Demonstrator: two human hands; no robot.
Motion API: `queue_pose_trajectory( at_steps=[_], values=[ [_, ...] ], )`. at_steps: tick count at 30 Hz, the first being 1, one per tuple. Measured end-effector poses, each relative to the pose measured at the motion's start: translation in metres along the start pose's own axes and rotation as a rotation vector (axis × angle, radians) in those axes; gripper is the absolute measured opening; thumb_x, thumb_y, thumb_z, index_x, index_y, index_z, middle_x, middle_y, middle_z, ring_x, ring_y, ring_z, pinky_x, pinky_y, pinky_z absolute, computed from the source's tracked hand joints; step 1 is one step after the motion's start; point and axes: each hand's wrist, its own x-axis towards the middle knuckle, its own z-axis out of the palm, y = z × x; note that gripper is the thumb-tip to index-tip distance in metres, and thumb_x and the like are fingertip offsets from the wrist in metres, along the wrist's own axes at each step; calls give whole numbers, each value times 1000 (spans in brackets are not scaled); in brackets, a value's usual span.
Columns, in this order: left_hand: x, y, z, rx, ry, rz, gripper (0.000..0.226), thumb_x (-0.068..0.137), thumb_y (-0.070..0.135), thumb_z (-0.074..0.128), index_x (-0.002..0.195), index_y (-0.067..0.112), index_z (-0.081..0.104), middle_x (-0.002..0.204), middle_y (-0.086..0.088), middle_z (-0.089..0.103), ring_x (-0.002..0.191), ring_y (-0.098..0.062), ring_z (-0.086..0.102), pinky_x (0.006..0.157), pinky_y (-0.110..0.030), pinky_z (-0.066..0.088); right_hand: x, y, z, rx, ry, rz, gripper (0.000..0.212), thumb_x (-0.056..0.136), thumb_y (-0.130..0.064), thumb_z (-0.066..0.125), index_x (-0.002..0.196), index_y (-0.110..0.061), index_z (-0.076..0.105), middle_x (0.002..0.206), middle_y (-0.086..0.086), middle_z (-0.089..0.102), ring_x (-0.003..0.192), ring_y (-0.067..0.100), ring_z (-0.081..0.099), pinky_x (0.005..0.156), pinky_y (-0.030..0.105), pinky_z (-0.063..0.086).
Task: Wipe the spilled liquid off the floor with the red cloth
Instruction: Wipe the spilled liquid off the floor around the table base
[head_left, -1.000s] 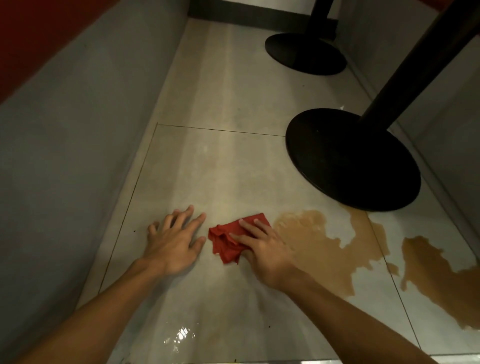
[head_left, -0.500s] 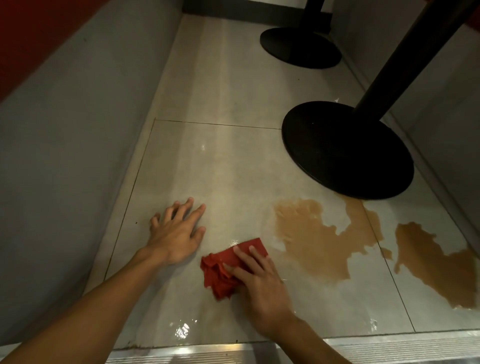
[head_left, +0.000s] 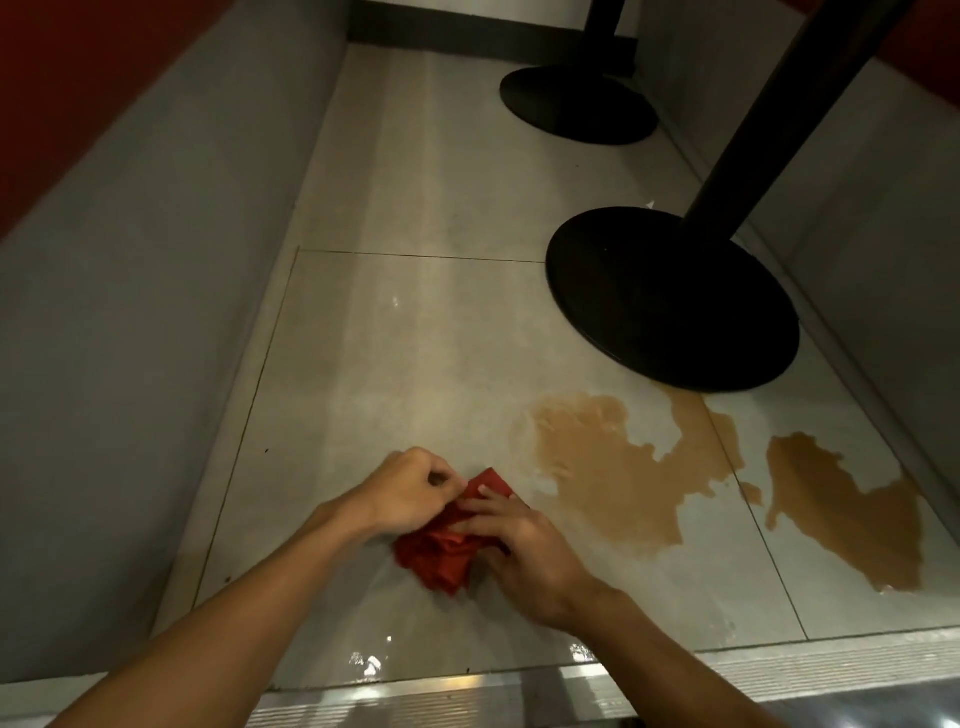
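The crumpled red cloth (head_left: 445, 552) lies on the pale tiled floor (head_left: 415, 338) between both hands. My left hand (head_left: 410, 491) has its fingers curled and pinches the cloth's upper left edge. My right hand (head_left: 519, 545) lies over the cloth's right side, its fingers curled onto the fabric. To the right spreads the brown spilled liquid: one large patch (head_left: 618, 473) just beyond the cloth and a second patch (head_left: 852, 514) further right. The cloth touches neither patch.
A black round table base (head_left: 670, 301) with its pole (head_left: 789, 104) stands just behind the spill. A second black base (head_left: 576, 104) is further back. Grey walls (head_left: 130, 338) close in both sides. A metal threshold strip (head_left: 727, 670) runs along the near edge.
My left hand left the floor and moved right onto the cloth, curling its fingers on the edge. My right hand pulled the cloth toward me, away from the spill.
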Motion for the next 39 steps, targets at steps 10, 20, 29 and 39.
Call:
queue_pose_trajectory(
  at_steps=[10,20,29,39],
  values=[
    [-8,23,-4,-344,-369,-215,22,86,33,70,75,14,72,70,-4,68,64,-12,61,60,-25,48,-20,-30,13,241,527,43,49,80,3,67,102,-41,74,105,-11,46,107,19,46,93,25,43],
    [-24,62,-33,-642,-114,51,11,91,22,64,88,11,64,73,-11,59,58,-23,43,52,-27,32,-6,-44,-27,1761,328,307,50,80,-8,50,130,-8,54,119,20,64,107,37,57,86,44,49],
    [-11,53,-30,-763,272,200,7,87,18,69,82,22,69,80,7,70,71,-14,62,65,-23,49,35,-44,-66,1224,295,411,32,88,-13,67,119,-6,63,110,15,72,100,30,69,85,45,57],
    [-22,-58,-14,537,153,-18,55,93,57,35,145,46,22,160,14,4,145,-18,5,113,-45,11,110,17,-120,-163,226,309,27,90,-24,62,116,-33,61,107,-7,64,102,19,60,88,36,50]
  ],
)
